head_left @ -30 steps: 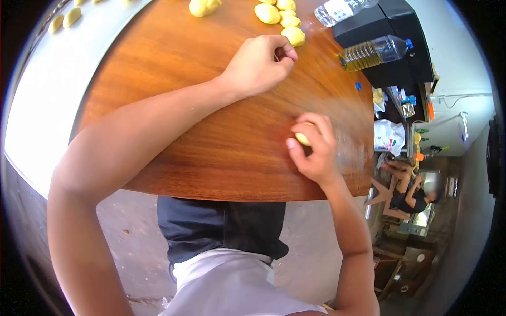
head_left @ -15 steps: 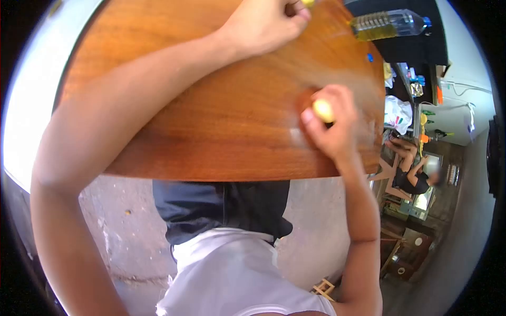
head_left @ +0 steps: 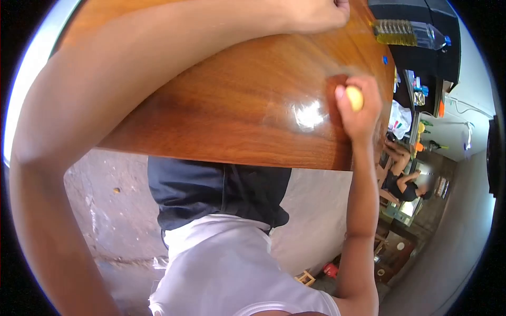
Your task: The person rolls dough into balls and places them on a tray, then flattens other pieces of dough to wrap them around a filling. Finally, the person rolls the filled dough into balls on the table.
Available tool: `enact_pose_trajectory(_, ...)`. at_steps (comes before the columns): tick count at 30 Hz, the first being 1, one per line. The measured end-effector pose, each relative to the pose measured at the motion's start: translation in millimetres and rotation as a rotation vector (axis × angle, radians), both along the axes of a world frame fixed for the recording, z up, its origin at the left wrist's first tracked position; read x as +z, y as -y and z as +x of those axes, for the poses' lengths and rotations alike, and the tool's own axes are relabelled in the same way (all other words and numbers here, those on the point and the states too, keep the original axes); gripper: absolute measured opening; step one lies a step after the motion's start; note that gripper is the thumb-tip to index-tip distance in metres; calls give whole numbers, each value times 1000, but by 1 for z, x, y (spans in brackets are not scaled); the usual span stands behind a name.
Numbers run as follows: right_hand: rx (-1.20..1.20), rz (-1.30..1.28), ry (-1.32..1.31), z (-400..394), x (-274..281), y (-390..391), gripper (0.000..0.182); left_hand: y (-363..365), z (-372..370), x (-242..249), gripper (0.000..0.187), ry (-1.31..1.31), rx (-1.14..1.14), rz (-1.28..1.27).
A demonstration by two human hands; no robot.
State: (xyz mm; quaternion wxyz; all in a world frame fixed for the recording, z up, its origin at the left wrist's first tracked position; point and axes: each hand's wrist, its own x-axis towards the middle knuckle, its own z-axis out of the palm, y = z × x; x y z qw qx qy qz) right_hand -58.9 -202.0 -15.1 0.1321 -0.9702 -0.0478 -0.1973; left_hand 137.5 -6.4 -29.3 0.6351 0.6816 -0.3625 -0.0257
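At the top edge of the view, my left hand point(head_left: 316, 15) is partly cut off. Its visible fingers are curled together over the wooden table point(head_left: 237, 110), and what they hold, if anything, is out of sight. My right hand point(head_left: 363, 108) is wrapped around a small rounded yellow object point(head_left: 354, 98) at the table's right side. Thumb and fingers close around it, low over the glossy brown surface. A bright glare spot lies on the wood left of this hand.
A clear bottle partly filled with yellowish liquid point(head_left: 411, 35) lies in view at top right, near a blue cap point(head_left: 385, 60). Beyond the table's right edge are a white plastic bag point(head_left: 400, 118), shelves and a seated person point(head_left: 408, 187). A red item point(head_left: 330, 270) shows low down.
The view has shifted, and the bottle appears farther right. My right hand with the yellow object also appears farther right and slightly higher. My left hand has moved right and up, partly out of view.
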Motion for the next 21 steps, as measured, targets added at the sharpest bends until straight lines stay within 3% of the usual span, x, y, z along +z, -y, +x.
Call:
enact_pose_trajectory(4, 60, -39, 111, 78, -6, -7, 33, -5, -13, 16, 22, -27, -33, -21)
enact_pose_trajectory(8, 302, -58, 131, 33, -2, -62, 30, -4, -9, 7, 21, -60, -28, -15)
enact_pose_trajectory(12, 161, -55, 63, -9, -1, -20, 24, -7, -9, 6, 21, -22, 3, -3)
enact_pose_trajectory(16, 66, -16, 149, 68, -7, 21, 30, 4, -4, 8, 22, -12, -25, 52)
enact_pose_trajectory(17, 45, -38, 151, 88, -7, 11, 31, 4, -3, 7, 21, -13, -27, 35)
enact_pose_trajectory(19, 236, -13, 186, 96, -10, -33, 28, -11, -17, 23, 19, -123, -28, 78)
enact_pose_trajectory(21, 278, -32, 178, 58, -4, -63, 29, -13, -17, 20, 19, -58, -32, 28)
